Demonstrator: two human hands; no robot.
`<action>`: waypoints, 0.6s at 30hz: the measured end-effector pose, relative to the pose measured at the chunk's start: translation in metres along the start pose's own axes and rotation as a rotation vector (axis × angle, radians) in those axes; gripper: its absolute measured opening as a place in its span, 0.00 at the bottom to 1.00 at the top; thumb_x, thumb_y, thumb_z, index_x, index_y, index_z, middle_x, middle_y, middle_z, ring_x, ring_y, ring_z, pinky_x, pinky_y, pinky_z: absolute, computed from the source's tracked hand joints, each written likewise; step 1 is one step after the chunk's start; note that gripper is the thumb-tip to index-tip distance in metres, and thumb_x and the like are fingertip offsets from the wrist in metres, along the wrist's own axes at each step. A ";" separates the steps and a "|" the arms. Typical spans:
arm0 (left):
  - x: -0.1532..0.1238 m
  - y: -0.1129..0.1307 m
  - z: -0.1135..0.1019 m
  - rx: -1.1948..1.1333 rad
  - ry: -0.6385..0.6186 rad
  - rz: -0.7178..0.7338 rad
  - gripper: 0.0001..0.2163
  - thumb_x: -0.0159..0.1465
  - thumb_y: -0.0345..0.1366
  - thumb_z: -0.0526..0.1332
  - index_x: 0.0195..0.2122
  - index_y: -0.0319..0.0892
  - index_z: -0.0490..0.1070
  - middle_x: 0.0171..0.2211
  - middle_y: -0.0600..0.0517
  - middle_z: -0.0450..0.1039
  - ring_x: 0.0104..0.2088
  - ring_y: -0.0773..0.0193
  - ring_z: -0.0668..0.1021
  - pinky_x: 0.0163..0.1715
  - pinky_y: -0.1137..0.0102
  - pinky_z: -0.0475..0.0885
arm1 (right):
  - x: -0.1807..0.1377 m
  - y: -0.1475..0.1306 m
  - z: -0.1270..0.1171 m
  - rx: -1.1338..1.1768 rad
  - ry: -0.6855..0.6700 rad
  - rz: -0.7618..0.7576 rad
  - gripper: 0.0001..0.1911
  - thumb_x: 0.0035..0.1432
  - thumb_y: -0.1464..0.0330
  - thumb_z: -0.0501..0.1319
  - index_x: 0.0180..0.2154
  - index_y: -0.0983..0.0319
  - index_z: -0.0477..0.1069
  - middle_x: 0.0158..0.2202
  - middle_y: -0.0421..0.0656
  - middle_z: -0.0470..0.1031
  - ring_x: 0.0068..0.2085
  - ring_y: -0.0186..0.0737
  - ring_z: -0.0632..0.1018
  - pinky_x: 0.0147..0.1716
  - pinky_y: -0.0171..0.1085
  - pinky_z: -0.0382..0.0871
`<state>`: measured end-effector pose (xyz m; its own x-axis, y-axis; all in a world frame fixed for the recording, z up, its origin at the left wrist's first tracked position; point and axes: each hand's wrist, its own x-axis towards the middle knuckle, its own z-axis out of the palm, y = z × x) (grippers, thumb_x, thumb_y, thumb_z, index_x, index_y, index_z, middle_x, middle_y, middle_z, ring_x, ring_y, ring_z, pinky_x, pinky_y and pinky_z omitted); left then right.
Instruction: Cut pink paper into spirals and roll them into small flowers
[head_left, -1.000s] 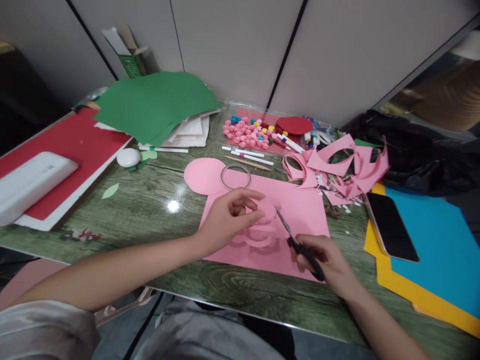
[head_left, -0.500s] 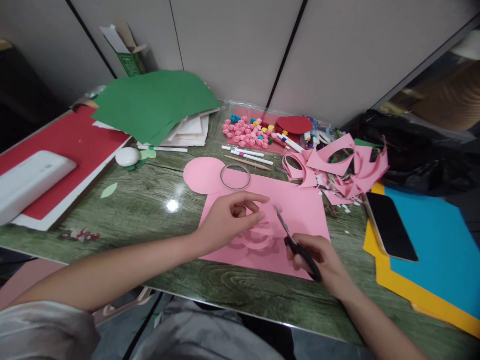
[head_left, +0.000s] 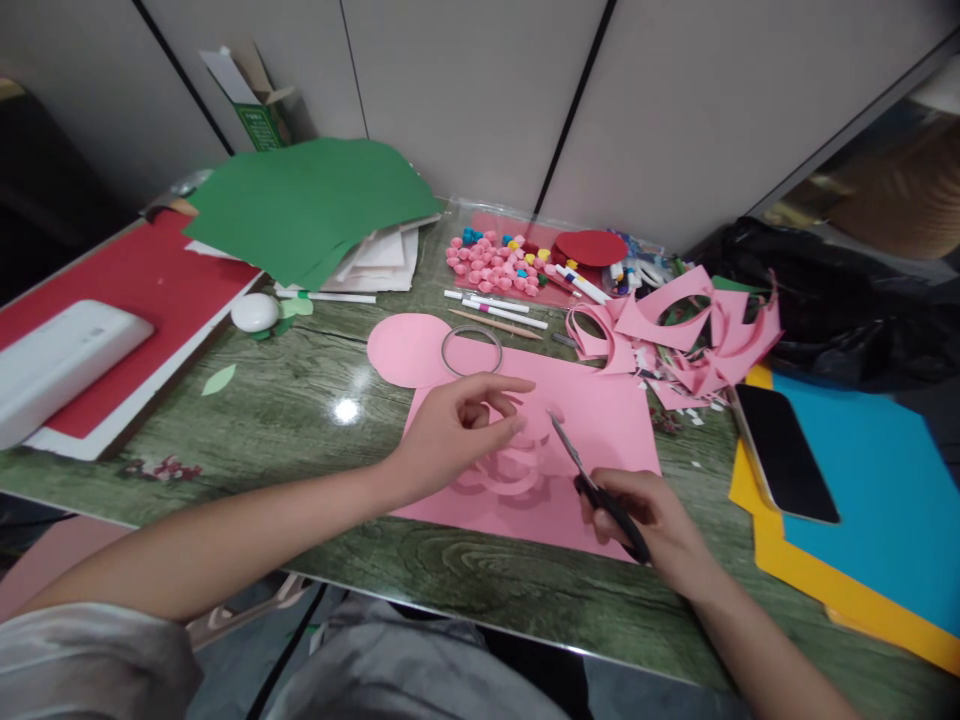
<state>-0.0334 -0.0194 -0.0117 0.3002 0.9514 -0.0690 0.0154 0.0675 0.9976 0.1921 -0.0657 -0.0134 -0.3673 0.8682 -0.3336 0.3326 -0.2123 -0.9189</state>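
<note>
My left hand (head_left: 457, 435) pinches a pink paper piece (head_left: 525, 440) cut into a spiral, which curls down over a pink sheet (head_left: 600, 420) on the table. My right hand (head_left: 652, 525) grips black-handled scissors (head_left: 592, 485), blades pointing up-left toward the pinched paper. A pink paper circle (head_left: 405, 350) and a metal ring (head_left: 471, 351) lie just beyond my left hand.
Pink scraps (head_left: 675, 330) pile at the right. A phone (head_left: 780, 450) rests on blue (head_left: 877, 480) and yellow sheets. Pens (head_left: 495, 308) and small pink balls (head_left: 491, 265) sit behind. Green paper (head_left: 307, 205), a red sheet (head_left: 142, 290), a white case (head_left: 60, 365) occupy the left.
My left hand has shifted the spiral paper slightly between its fingers; the scissors stay almost where they were.
</note>
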 end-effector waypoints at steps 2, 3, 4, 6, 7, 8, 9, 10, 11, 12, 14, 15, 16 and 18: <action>0.000 0.001 0.000 -0.008 0.006 0.003 0.14 0.55 0.35 0.63 0.44 0.43 0.71 0.29 0.54 0.68 0.18 0.77 0.64 0.14 0.81 0.64 | 0.000 0.000 0.000 0.002 -0.001 0.000 0.23 0.47 0.50 0.61 0.20 0.64 0.64 0.17 0.38 0.64 0.21 0.30 0.64 0.20 0.30 0.59; 0.000 0.001 -0.001 -0.009 0.010 0.004 0.14 0.56 0.35 0.63 0.44 0.43 0.71 0.29 0.54 0.68 0.18 0.77 0.64 0.14 0.81 0.64 | 0.000 0.001 -0.001 0.002 -0.001 0.000 0.23 0.48 0.51 0.61 0.20 0.64 0.64 0.17 0.38 0.64 0.21 0.30 0.65 0.20 0.30 0.59; 0.001 0.001 -0.001 -0.008 0.015 0.006 0.14 0.56 0.36 0.63 0.44 0.43 0.72 0.29 0.54 0.68 0.18 0.77 0.64 0.14 0.81 0.64 | 0.000 0.001 -0.001 0.000 -0.001 -0.001 0.23 0.48 0.51 0.61 0.20 0.64 0.63 0.17 0.38 0.63 0.21 0.30 0.64 0.20 0.30 0.58; 0.001 0.001 -0.001 -0.002 0.028 0.015 0.13 0.56 0.36 0.62 0.43 0.43 0.72 0.29 0.54 0.68 0.18 0.77 0.65 0.15 0.81 0.63 | 0.000 0.001 -0.001 -0.007 -0.005 0.002 0.23 0.48 0.50 0.61 0.20 0.63 0.63 0.17 0.38 0.63 0.20 0.30 0.64 0.19 0.30 0.58; 0.001 0.001 -0.002 0.000 0.036 0.021 0.13 0.56 0.36 0.62 0.43 0.42 0.72 0.29 0.54 0.68 0.19 0.77 0.65 0.15 0.81 0.63 | 0.000 0.001 -0.001 -0.010 -0.003 0.006 0.23 0.47 0.50 0.61 0.20 0.63 0.63 0.16 0.38 0.63 0.20 0.30 0.64 0.19 0.30 0.58; 0.001 0.000 -0.002 0.000 0.042 0.026 0.13 0.56 0.37 0.62 0.42 0.42 0.72 0.29 0.53 0.68 0.19 0.77 0.65 0.15 0.81 0.63 | 0.000 0.001 -0.001 -0.011 0.001 0.010 0.23 0.47 0.50 0.61 0.20 0.63 0.63 0.16 0.38 0.63 0.20 0.30 0.64 0.19 0.30 0.58; 0.001 0.000 -0.002 -0.003 0.044 0.026 0.13 0.56 0.37 0.62 0.42 0.42 0.72 0.29 0.53 0.68 0.20 0.77 0.66 0.16 0.81 0.63 | 0.000 0.001 -0.001 -0.013 0.005 0.014 0.23 0.47 0.50 0.61 0.20 0.63 0.63 0.16 0.38 0.63 0.20 0.30 0.64 0.19 0.30 0.58; 0.002 0.000 -0.002 -0.009 0.041 0.022 0.13 0.56 0.37 0.63 0.42 0.42 0.71 0.29 0.53 0.68 0.20 0.76 0.66 0.16 0.81 0.63 | 0.000 0.000 -0.001 -0.016 0.011 0.019 0.24 0.46 0.49 0.61 0.20 0.63 0.63 0.17 0.38 0.63 0.20 0.30 0.64 0.19 0.30 0.58; 0.002 -0.001 -0.002 -0.015 0.034 0.013 0.13 0.56 0.37 0.63 0.42 0.42 0.71 0.29 0.54 0.69 0.20 0.76 0.66 0.15 0.81 0.63 | 0.000 0.000 -0.001 -0.019 0.016 0.025 0.24 0.46 0.49 0.62 0.19 0.63 0.62 0.17 0.38 0.63 0.20 0.30 0.64 0.19 0.30 0.58; 0.001 -0.001 -0.002 -0.020 0.025 0.002 0.14 0.55 0.37 0.63 0.43 0.43 0.71 0.29 0.54 0.69 0.20 0.76 0.66 0.15 0.81 0.63 | 0.000 -0.001 0.000 -0.024 0.018 0.031 0.24 0.46 0.49 0.62 0.19 0.63 0.62 0.17 0.38 0.63 0.20 0.30 0.63 0.19 0.30 0.57; 0.001 -0.002 -0.001 -0.022 0.012 -0.008 0.15 0.54 0.37 0.64 0.43 0.43 0.70 0.28 0.54 0.70 0.19 0.76 0.66 0.15 0.81 0.62 | 0.001 -0.001 0.000 -0.039 0.014 0.037 0.24 0.46 0.49 0.61 0.19 0.63 0.62 0.17 0.38 0.62 0.20 0.30 0.62 0.19 0.30 0.56; 0.001 -0.003 0.000 -0.020 0.012 -0.004 0.15 0.54 0.37 0.65 0.42 0.43 0.71 0.28 0.54 0.70 0.19 0.76 0.66 0.15 0.81 0.62 | 0.001 -0.001 0.000 -0.047 0.009 0.034 0.24 0.46 0.49 0.61 0.19 0.63 0.62 0.17 0.37 0.62 0.20 0.29 0.62 0.19 0.30 0.56; 0.001 -0.003 0.000 -0.015 0.016 0.005 0.14 0.54 0.37 0.65 0.42 0.43 0.71 0.28 0.54 0.70 0.19 0.76 0.66 0.15 0.81 0.62 | 0.001 -0.001 0.000 -0.054 0.002 0.030 0.23 0.47 0.50 0.61 0.20 0.63 0.62 0.17 0.37 0.62 0.20 0.29 0.61 0.19 0.30 0.55; 0.000 -0.004 0.001 0.000 0.032 0.028 0.13 0.54 0.37 0.65 0.41 0.42 0.72 0.27 0.53 0.70 0.20 0.76 0.66 0.17 0.80 0.63 | 0.001 0.000 0.000 -0.060 -0.006 0.020 0.23 0.47 0.50 0.61 0.20 0.63 0.63 0.17 0.38 0.63 0.20 0.29 0.62 0.19 0.31 0.55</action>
<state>-0.0327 -0.0194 -0.0155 0.2696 0.9621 -0.0409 0.0069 0.0406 0.9992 0.1918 -0.0653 -0.0136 -0.3651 0.8615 -0.3530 0.3910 -0.2022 -0.8979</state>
